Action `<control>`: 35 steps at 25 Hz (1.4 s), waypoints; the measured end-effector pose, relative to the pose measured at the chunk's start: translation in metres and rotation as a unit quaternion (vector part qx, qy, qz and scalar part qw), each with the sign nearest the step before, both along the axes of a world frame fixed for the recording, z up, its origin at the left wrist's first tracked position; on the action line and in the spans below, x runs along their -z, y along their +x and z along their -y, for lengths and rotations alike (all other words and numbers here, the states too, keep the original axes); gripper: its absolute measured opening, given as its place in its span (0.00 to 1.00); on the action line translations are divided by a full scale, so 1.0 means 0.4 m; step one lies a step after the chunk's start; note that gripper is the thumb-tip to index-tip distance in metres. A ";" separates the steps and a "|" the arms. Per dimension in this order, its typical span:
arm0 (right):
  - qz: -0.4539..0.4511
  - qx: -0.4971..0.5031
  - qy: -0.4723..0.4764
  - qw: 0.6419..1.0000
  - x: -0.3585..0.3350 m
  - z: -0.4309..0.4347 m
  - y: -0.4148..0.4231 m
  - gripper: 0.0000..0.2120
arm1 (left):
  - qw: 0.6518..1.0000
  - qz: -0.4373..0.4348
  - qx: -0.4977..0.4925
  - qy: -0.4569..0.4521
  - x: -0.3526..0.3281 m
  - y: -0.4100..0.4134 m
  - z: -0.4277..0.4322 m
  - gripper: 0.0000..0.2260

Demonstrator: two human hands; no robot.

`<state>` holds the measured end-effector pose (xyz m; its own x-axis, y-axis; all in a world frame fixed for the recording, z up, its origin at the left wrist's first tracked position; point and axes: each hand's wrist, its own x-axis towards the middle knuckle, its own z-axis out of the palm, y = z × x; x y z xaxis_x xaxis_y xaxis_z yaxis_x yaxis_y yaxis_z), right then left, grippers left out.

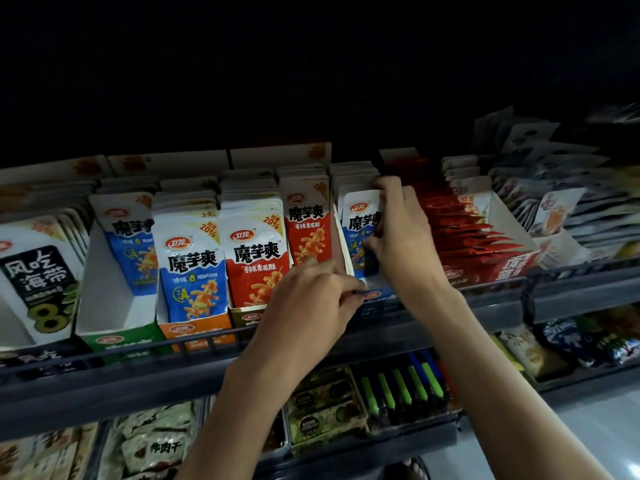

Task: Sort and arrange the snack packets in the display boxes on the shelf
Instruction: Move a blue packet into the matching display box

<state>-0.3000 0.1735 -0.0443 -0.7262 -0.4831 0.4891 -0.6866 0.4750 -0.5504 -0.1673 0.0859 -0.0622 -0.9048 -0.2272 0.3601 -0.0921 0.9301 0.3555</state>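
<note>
Blue-and-white foil snack packet (358,220) is gripped by right hand (398,233) in a display box on the dark grey railed shelf (104,389).
Right-hand fingers are curled round the packet's right edge; the packet stands upright at the front of a stack inside the blue-fronted cardboard display box (379,301). Left hand (308,303) is curled, front lip of the same box pinched between thumb and fingers, just below the packet. Left of it, red-and-white foil packets (256,261) are stacked upright. Next come more blue-and-white ones in an orange-fronted cardboard box (194,332), then a part-filled green-fronted cardboard box (117,339). Just right of the right hand, plain red foil packets (467,233) are leaned in a row in a red-fronted cardboard box (509,268). Below, green stick-shaped items (401,386) are seen, too blurred to identify.
</note>
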 end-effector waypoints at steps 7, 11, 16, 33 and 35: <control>-0.087 0.056 0.050 0.993 0.026 0.019 -0.001 0.43 | 1.000 0.011 0.000 0.004 0.006 -0.004 0.004 0.13; -0.122 0.049 0.020 0.991 0.030 0.011 0.003 0.40 | 1.000 0.008 0.004 0.013 0.005 -0.007 0.005 0.12; -0.124 0.029 0.094 0.987 0.032 0.010 0.006 0.31 | 1.000 0.009 0.005 0.013 0.007 -0.008 0.005 0.12; -0.185 0.067 0.154 0.968 0.036 0.048 -0.019 0.33 | 0.999 0.029 0.029 0.018 -0.003 -0.001 0.012 0.12; -0.185 0.076 0.155 0.967 0.036 0.053 -0.020 0.33 | 0.999 0.027 0.030 0.018 -0.002 -0.001 0.012 0.12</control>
<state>-0.3079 0.1524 -0.0588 -0.6027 -0.5502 0.5779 -0.7191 0.6885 -0.0945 -0.1676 0.0811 -0.0612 -0.9353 -0.1842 0.3023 -0.0568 0.9209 0.3856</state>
